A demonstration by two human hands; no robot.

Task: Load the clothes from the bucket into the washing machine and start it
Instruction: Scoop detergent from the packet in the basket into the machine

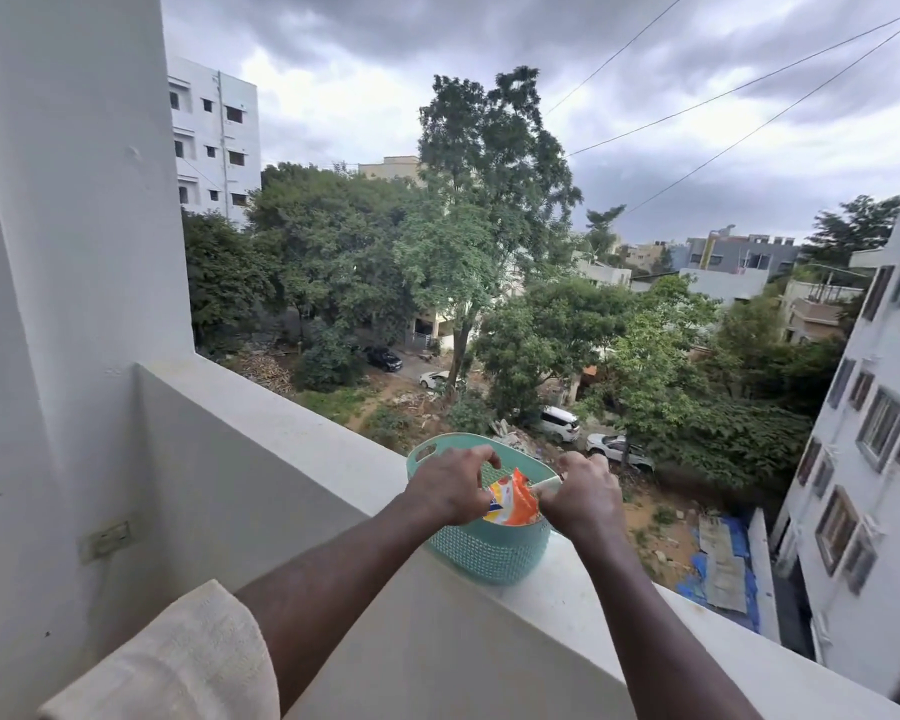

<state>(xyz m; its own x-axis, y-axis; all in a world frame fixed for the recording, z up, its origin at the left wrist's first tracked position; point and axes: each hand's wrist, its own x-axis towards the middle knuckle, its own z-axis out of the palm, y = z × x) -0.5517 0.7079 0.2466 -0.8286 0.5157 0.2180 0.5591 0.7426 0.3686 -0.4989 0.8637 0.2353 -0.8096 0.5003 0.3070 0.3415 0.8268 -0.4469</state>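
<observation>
Overcast sky hangs over a balcony in my one feed, the head camera, with a white parapet ledge running diagonally across the picture. I take the teal basket as my landmark. It stands upright on top of the ledge, at the outer side, its woven wall facing me and a cut-out handle showing at its far-left rim.

Both bare arms reach forward and meet right over the basket's mouth. The left hand has its fingers curled and pinches the left side of an orange packet. The right hand is clenched on the packet's upper right edge, where a pale strip sticks out between its fingers. The packet's lower part sits inside the basket, below the rim. I cannot tell what else lies in the basket.

Left of the basket a white pillar rises from the ledge's end. Below and left of the basket, a wall socket is set into the parapet's inner face. Nearer me than the basket, at the lower left, a pale beige sleeve covers the left upper arm. Beyond the basket stand trees, parked cars and buildings, with cables crossing overhead.
</observation>
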